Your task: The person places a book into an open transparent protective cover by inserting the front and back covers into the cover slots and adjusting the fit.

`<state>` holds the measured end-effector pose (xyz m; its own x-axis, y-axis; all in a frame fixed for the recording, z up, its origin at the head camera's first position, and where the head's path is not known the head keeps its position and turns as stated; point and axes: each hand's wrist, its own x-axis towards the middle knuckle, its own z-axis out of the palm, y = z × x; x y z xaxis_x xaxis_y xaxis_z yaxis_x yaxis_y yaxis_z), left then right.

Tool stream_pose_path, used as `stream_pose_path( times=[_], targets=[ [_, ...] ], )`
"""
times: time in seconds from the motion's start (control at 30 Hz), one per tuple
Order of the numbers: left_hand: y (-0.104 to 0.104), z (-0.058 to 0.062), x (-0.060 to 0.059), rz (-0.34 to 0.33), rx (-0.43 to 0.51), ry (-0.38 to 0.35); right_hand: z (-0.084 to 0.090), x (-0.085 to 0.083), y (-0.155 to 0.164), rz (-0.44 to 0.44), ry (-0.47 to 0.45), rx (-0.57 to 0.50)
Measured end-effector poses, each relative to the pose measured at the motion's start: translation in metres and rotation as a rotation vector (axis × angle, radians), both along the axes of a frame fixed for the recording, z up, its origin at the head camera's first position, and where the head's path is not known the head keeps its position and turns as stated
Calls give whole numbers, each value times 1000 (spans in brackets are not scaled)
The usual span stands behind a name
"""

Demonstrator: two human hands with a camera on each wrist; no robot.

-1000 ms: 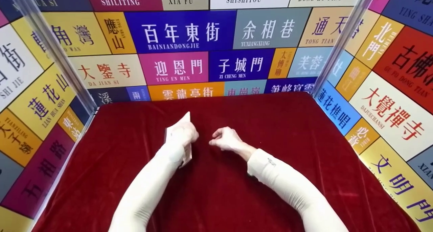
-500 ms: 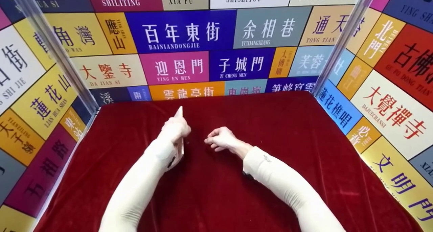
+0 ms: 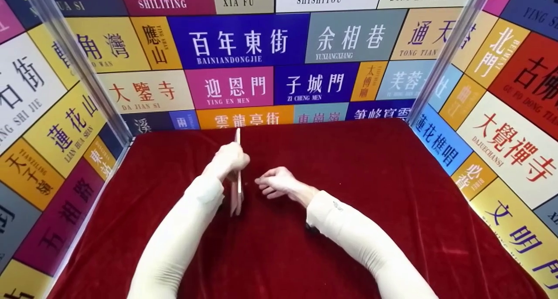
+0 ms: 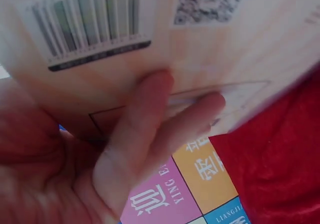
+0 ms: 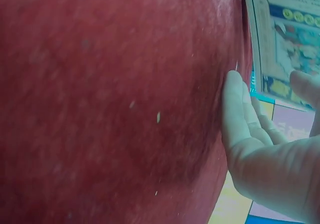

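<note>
A thin book [image 3: 239,190] stands edge-on in the head view, near the middle of the red cloth. My left hand [image 3: 232,158] grips it by its upper part. The left wrist view shows fingers of my left hand [image 4: 135,134] against the pale back cover of the book [image 4: 165,74], below a printed barcode and QR code. To the right of the book, my right hand [image 3: 280,182] holds nothing, its fingers loosely bent. Beyond the fingers of my right hand [image 5: 270,166], the right wrist view catches a printed, illustrated face of the book [image 5: 295,44].
Dark red velvety cloth [image 3: 348,168] covers the table. Panels with coloured Chinese place-name signs [image 3: 239,42] wall in its back and both sides. Clear upright corner posts [image 3: 85,68] rise at the back left and back right. Small pale specks [image 5: 158,117] lie on the cloth.
The book has turned from angled to edge-on in my left hand, which first shifted left, then slightly back right. My right hand has drifted a little left, toward the book.
</note>
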<state>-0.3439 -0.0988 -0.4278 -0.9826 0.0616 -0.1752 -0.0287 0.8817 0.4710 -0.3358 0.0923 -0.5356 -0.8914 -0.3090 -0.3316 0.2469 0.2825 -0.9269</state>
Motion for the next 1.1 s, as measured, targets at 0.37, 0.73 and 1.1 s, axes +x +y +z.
stream_pose_path(
  times=[0.37,0.73,1.1],
  targets=[
    [-2,7,5,-139,374,22,4,-4,-5,0,-120,-155],
    [-4,3,-5,-134,728,-206,10,-12,11,-80,-187,-256],
    [-4,-17,-15,-67,948,-270,19,-15,32,-144,-132,-196]
  ],
)
